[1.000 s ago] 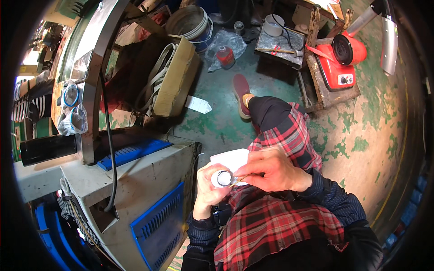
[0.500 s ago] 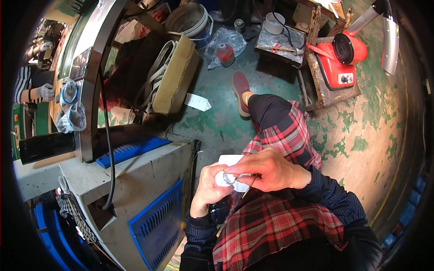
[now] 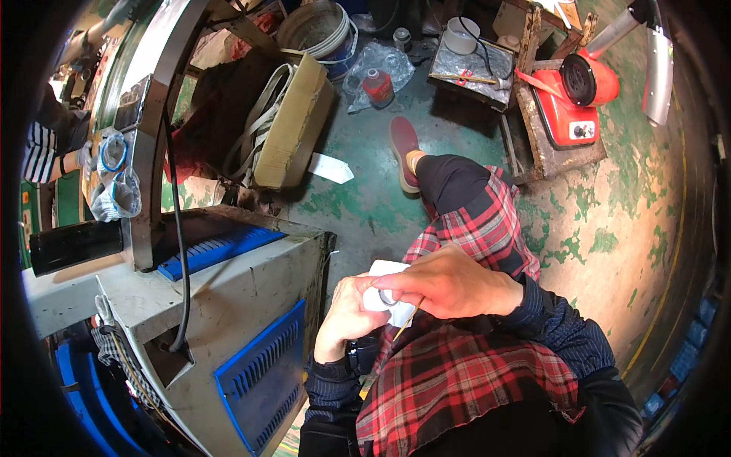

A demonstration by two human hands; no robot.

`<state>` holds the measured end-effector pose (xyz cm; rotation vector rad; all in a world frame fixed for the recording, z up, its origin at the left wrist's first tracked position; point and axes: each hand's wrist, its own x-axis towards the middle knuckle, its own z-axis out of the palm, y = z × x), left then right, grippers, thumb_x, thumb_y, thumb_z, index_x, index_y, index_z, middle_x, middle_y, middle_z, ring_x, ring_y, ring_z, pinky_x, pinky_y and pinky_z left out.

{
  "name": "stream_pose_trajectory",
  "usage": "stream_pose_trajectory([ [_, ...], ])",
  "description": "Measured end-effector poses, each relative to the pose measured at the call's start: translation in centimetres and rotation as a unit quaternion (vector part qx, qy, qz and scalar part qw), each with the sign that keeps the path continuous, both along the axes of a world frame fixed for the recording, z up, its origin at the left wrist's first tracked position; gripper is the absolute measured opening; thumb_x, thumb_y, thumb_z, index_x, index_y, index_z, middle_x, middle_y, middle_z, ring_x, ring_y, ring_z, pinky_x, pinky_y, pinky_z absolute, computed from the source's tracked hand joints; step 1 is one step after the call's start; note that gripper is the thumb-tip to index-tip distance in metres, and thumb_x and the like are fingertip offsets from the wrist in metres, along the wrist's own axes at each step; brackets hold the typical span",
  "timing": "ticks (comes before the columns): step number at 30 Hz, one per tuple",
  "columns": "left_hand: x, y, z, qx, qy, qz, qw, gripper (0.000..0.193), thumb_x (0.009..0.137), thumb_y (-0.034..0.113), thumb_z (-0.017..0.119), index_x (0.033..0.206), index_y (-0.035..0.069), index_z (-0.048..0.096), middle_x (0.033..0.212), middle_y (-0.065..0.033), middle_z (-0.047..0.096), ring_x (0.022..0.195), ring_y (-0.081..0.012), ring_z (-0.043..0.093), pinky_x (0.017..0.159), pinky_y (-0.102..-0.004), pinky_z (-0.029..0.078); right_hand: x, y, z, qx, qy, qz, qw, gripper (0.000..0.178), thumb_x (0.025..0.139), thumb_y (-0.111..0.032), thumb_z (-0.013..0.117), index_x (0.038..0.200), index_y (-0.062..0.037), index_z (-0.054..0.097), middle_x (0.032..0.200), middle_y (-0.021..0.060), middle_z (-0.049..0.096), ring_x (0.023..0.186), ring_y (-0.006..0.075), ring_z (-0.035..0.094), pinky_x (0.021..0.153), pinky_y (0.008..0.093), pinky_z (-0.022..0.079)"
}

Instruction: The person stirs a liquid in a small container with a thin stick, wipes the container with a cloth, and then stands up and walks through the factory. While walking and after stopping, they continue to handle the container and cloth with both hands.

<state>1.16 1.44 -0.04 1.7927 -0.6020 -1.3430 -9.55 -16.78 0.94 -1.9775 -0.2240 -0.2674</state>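
Note:
Above my lap, my left hand (image 3: pixel 344 311) grips a small white piece (image 3: pixel 388 268) with a round grey ring on its near side. What kind of thing it is I cannot make out. My right hand (image 3: pixel 461 286) is closed in a pinch on a thin brownish stick (image 3: pixel 410 321), which slants down toward the apron. Its fingertips lie against the ring of the white piece and cover part of it. The stick's working end is hidden by the fingers. A red plaid apron (image 3: pixel 464 373) spreads beneath both hands.
On the left stands a grey machine cabinet (image 3: pixel 221 305) with blue vents. Ahead are a cardboard box (image 3: pixel 293 133), a bucket (image 3: pixel 324 34) and a red bottle (image 3: pixel 378 87) on plastic. A red machine (image 3: pixel 560 126) sits on a wooden stand to the right. Another person's sleeve (image 3: pixel 39 152) shows far left.
My right hand has shifted slightly left and turned over the white piece, and more of the stick shows below it. The other person's arm at far left has moved.

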Motion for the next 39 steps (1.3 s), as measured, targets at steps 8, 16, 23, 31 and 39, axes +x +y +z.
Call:
stream_pose_trajectory([
  [8,0.2,0.0,-0.1,0.001,-0.076,-0.038,0.996,0.031,0.051,0.011,0.063,0.081,0.003,0.064,0.077,-0.0144,0.062,0.074,-0.0320,0.061,0.067,-0.0339,0.046,0.1,-0.4,1.6,-0.134,-0.023,0.044,0.990,0.041,0.076,-0.007,0.055,0.117,-0.0047,0.050,0.081,0.0042,0.060,0.070,0.0194,0.061,0.046,0.0314,0.043],
  [16,0.4,0.3,-0.3,0.015,-0.028,0.004,0.999,0.028,0.050,0.010,0.062,0.075,-0.001,0.059,0.070,-0.0122,0.058,0.063,-0.0257,0.056,0.061,-0.0321,0.044,-0.1,1.1,0.8,-0.128,-0.055,-0.019,0.990,0.039,0.076,-0.006,0.054,0.115,-0.0030,0.047,0.083,0.0045,0.058,0.070,0.0207,0.061,0.046,0.0309,0.044],
  [23,0.4,-0.1,0.2,0.004,0.008,0.047,0.999,0.028,0.049,0.009,0.060,0.074,-0.002,0.059,0.067,-0.0112,0.057,0.062,-0.0203,0.055,0.060,-0.0296,0.043,-0.1,1.7,0.2,-0.110,-0.065,-0.070,0.989,0.034,0.074,-0.005,0.058,0.107,-0.0036,0.051,0.089,0.0076,0.062,0.072,0.0214,0.064,0.053,0.0312,0.049],
  [31,0.6,-0.1,0.6,-0.015,0.008,0.054,0.998,0.030,0.048,0.008,0.060,0.076,-0.002,0.060,0.068,-0.0091,0.057,0.065,-0.0176,0.057,0.062,-0.0276,0.044,-0.1,1.1,0.1,-0.105,-0.056,-0.143,0.982,0.039,0.076,-0.005,0.057,0.113,-0.0039,0.045,0.091,0.0082,0.059,0.074,0.0238,0.062,0.054,0.0327,0.048],
  [39,0.7,0.3,0.5,-0.018,0.085,0.101,0.991,0.025,0.048,0.005,0.060,0.073,0.001,0.060,0.070,-0.0027,0.058,0.067,-0.0122,0.055,0.063,-0.0249,0.043,0.4,1.4,0.3,0.037,0.000,-0.127,0.991,0.027,0.079,-0.005,0.059,0.106,-0.0068,0.052,0.085,0.0081,0.063,0.073,0.0269,0.063,0.057,0.0350,0.049],
])
